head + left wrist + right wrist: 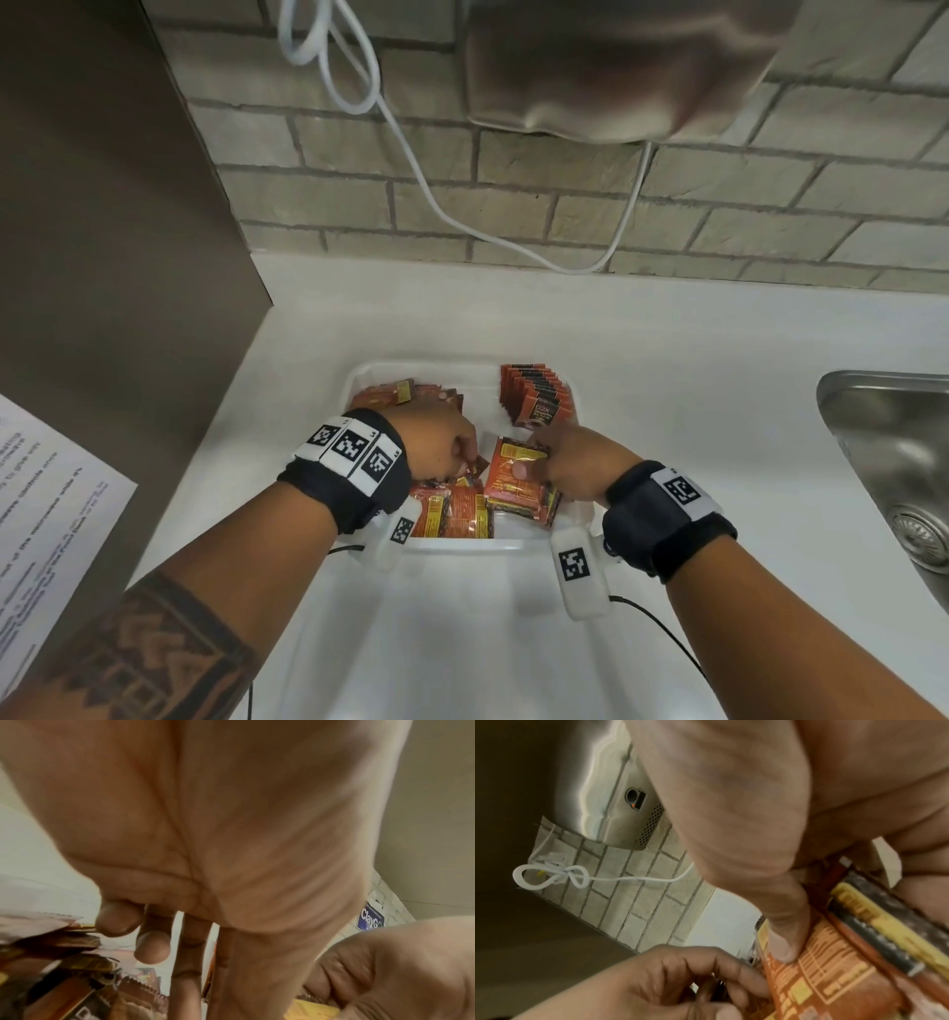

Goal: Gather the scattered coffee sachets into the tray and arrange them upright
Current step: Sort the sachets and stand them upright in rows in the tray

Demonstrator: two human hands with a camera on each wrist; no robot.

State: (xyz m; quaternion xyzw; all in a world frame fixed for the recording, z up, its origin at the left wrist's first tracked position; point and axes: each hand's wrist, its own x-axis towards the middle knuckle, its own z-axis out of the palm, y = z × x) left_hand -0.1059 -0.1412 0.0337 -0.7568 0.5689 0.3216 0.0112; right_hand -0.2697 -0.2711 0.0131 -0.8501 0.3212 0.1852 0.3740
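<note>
A white tray point(462, 548) sits on the white counter. At its back right stands a row of orange-black coffee sachets point(534, 398), upright. Loose sachets lie flat at the back left point(405, 395) and along the front point(454, 514). My right hand point(552, 455) grips a stack of sachets point(513, 475) held on edge; in the right wrist view its thumb point(782, 941) presses on the stack's orange face point(834, 973). My left hand point(462, 452) is just left of the stack, fingers curled, pinching a small dark sachet point(477, 465). The left wrist view shows mostly palm point(205, 821).
A steel sink point(893, 462) lies at the right. A printed sheet point(46, 514) rests at the left beside a brown panel point(102, 205). A steel appliance point(616, 67) and a white cable point(411, 149) hang on the brick wall behind.
</note>
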